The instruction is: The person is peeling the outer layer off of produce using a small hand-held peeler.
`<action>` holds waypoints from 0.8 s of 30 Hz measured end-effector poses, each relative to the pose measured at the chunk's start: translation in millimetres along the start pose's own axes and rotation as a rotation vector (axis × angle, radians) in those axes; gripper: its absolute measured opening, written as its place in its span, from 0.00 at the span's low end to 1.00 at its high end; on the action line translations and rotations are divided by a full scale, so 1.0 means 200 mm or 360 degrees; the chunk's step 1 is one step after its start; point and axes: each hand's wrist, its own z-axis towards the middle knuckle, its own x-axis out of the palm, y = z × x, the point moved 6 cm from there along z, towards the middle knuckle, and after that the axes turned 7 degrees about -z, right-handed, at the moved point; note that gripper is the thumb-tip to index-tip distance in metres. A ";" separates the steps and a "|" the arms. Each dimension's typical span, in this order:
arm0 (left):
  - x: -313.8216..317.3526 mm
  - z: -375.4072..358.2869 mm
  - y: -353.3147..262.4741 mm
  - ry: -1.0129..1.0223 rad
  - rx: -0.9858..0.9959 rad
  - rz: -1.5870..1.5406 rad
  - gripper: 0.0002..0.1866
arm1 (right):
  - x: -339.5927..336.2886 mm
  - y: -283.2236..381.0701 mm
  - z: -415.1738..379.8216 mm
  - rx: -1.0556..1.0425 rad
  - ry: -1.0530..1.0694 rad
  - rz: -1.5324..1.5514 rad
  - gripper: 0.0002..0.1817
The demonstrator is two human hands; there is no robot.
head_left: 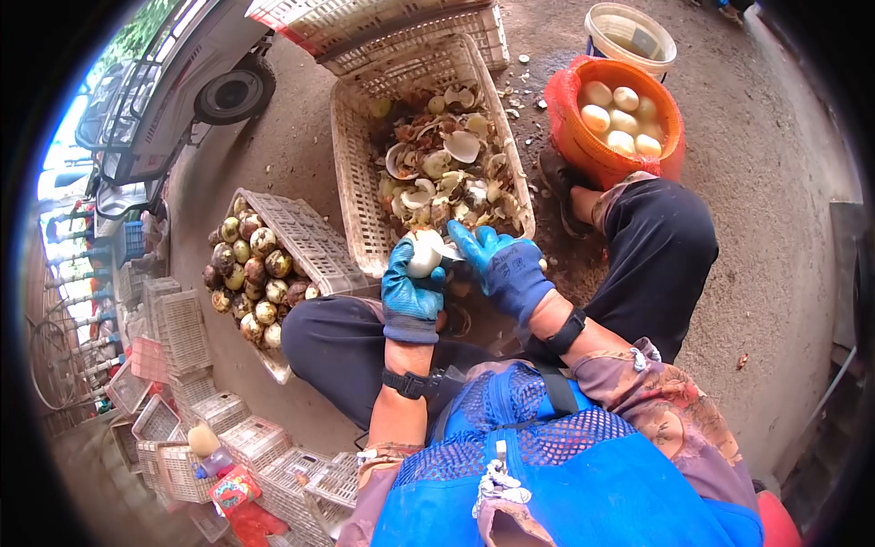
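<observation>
A peeled white onion point(424, 254) sits in my left hand point(412, 290), whose gloved fingers are wrapped round it. My right hand point(507, 266), also in a blue glove, is closed around a small knife with its index finger stretched forward; the handle is hidden. The knife's pale blade point(450, 252) reaches to the onion's right side. Both hands are over the near edge of a plastic crate point(354, 196) that holds onion skins and peelings point(447, 173).
Unpeeled onions point(258, 264) fill a tilted crate point(305, 239) at the left. Peeled onions point(623, 120) lie in liquid in an orange bucket point(670, 150) by my right foot. Behind it stands a white bucket point(670, 46). Stacked crates point(182, 333) and a parked vehicle point(228, 96) are at the left.
</observation>
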 end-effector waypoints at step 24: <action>0.13 -0.01 0.02 0.0130 -0.0313 -0.0187 0.20 | 0.08 -0.18 0.09 0.0614 -0.0115 0.1175 0.26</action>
